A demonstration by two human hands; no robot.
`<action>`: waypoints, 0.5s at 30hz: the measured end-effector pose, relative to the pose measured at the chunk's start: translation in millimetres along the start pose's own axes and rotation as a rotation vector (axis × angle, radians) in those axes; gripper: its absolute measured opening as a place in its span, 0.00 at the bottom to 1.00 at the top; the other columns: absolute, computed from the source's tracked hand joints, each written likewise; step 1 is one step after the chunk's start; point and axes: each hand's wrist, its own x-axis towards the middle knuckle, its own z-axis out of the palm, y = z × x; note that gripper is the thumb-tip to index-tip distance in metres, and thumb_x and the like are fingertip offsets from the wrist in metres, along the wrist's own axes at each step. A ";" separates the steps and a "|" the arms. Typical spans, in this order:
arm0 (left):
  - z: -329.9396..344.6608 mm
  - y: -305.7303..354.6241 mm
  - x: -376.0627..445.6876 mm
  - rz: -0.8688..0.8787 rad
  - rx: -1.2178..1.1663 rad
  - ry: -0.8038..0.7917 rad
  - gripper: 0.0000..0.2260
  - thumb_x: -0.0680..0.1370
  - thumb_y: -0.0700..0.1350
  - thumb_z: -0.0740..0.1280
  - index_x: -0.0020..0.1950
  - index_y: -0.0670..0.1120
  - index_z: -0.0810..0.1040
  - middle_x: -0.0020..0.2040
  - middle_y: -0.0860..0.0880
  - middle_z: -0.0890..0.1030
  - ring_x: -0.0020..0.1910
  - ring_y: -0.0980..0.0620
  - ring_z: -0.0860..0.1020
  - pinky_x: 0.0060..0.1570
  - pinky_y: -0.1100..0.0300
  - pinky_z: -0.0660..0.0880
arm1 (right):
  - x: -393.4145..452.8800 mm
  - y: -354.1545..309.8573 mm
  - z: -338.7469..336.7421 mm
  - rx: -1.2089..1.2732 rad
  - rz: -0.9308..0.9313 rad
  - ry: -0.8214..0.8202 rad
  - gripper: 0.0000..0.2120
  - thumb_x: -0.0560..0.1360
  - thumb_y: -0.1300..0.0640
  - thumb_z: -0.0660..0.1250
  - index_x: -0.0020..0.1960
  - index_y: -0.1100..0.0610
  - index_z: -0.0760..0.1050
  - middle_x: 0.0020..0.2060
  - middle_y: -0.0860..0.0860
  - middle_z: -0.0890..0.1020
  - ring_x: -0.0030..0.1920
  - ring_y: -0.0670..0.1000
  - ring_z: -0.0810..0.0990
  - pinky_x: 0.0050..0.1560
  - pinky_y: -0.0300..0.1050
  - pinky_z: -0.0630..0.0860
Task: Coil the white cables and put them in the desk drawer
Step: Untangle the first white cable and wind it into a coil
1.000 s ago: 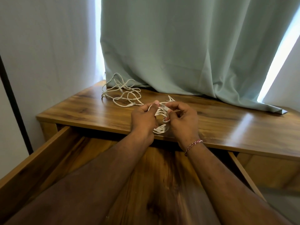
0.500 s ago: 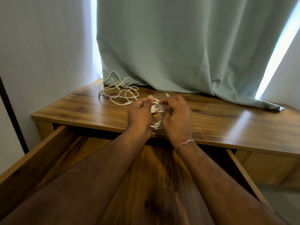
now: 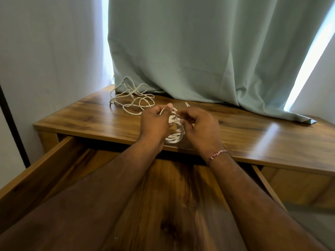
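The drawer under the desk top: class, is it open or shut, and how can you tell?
Open. The drawer is pulled out from under the desk top, with its side wall and wooden floor exposed below both forearms.

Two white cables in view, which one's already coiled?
The coiled cable gripped between the left hand and right hand, wound in tight loops. The loose cable lies tangled and untouched on the desk top by the curtain.
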 end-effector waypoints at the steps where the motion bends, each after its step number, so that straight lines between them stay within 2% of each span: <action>1: -0.9 0.3 -0.9 -0.026 -0.019 -0.004 0.08 0.82 0.47 0.70 0.49 0.44 0.85 0.38 0.46 0.84 0.31 0.54 0.77 0.25 0.62 0.71 | -1.1 -1.6 1.1 0.028 0.017 0.021 0.14 0.76 0.65 0.72 0.58 0.52 0.84 0.48 0.44 0.85 0.47 0.41 0.81 0.51 0.37 0.79; 5: 0.6 3.7 -5.0 -0.097 -0.087 0.026 0.08 0.82 0.46 0.69 0.51 0.43 0.84 0.39 0.44 0.84 0.28 0.55 0.77 0.21 0.64 0.70 | -4.3 -3.5 6.7 0.098 0.074 0.029 0.17 0.76 0.64 0.72 0.61 0.50 0.80 0.43 0.42 0.84 0.45 0.40 0.82 0.48 0.32 0.78; 8: -1.0 0.9 -2.1 -0.142 -0.108 0.097 0.07 0.82 0.45 0.70 0.48 0.43 0.83 0.37 0.45 0.82 0.27 0.55 0.76 0.20 0.64 0.69 | -7.6 -0.4 10.0 0.130 0.055 -0.061 0.18 0.77 0.64 0.70 0.63 0.49 0.78 0.49 0.43 0.85 0.50 0.40 0.83 0.51 0.32 0.78; 11: -3.4 -1.6 2.2 -0.193 -0.152 0.143 0.07 0.82 0.45 0.70 0.46 0.44 0.83 0.37 0.44 0.82 0.28 0.53 0.75 0.20 0.65 0.68 | -10.2 1.4 18.0 0.078 -0.036 -0.163 0.22 0.73 0.60 0.73 0.66 0.51 0.76 0.54 0.45 0.83 0.53 0.43 0.80 0.55 0.35 0.77; 13: -1.1 -0.2 0.5 -0.198 -0.120 0.148 0.06 0.82 0.44 0.70 0.46 0.45 0.83 0.36 0.44 0.82 0.25 0.54 0.75 0.20 0.65 0.68 | -9.7 2.2 25.7 -0.043 -0.096 -0.149 0.19 0.73 0.60 0.73 0.63 0.54 0.76 0.53 0.48 0.81 0.53 0.48 0.78 0.55 0.43 0.76; 15: 1.5 2.2 -3.5 -0.183 -0.070 0.127 0.07 0.82 0.45 0.70 0.47 0.44 0.84 0.35 0.45 0.83 0.23 0.55 0.75 0.21 0.64 0.68 | -8.5 0.4 30.8 -0.116 -0.119 -0.106 0.14 0.73 0.62 0.72 0.57 0.56 0.75 0.49 0.51 0.80 0.50 0.52 0.77 0.51 0.48 0.75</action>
